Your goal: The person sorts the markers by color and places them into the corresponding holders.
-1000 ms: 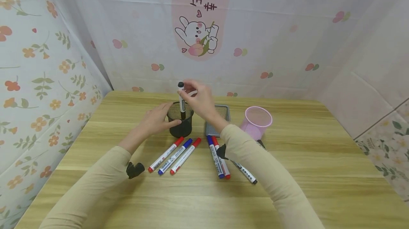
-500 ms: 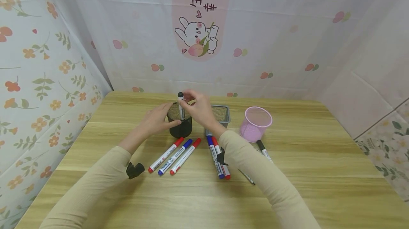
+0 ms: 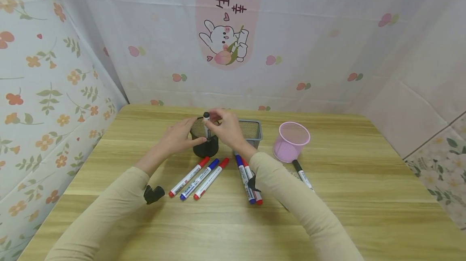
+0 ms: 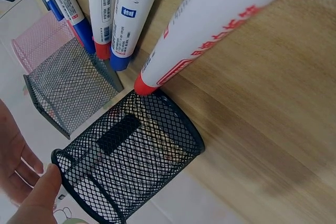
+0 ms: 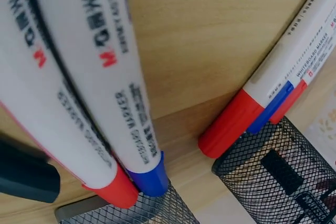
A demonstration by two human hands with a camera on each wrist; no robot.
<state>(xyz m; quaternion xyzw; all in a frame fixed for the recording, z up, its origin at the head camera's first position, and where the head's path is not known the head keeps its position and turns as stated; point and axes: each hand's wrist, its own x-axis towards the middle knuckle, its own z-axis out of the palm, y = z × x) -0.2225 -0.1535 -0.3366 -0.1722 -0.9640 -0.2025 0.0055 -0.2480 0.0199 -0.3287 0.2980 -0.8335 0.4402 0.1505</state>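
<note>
A black mesh pen holder (image 3: 206,149) stands upright at the back left of the table. My left hand (image 3: 176,136) holds its left side, thumb across the front and fingers at the rim. In my right hand (image 3: 228,130), a white whiteboard marker (image 3: 206,118) with a black end is pinched near its top. Most of that marker is down inside the holder; its black cap (image 4: 119,134) shows through the mesh in the left wrist view, pointing down. In front of the holder lie two red markers (image 3: 189,177) with a blue marker (image 3: 199,179) between them.
A grey mesh holder (image 3: 250,129) stands right of the black one, partly behind my right hand. Farther right is a pink mesh holder (image 3: 287,148). A blue marker (image 3: 246,181) and a red one lie mid-table. My right sleeve partly covers a black marker (image 3: 303,175).
My right hand has moved down, lowering the black marker deeper into the black pen holder. The left hand stays on the holder.
</note>
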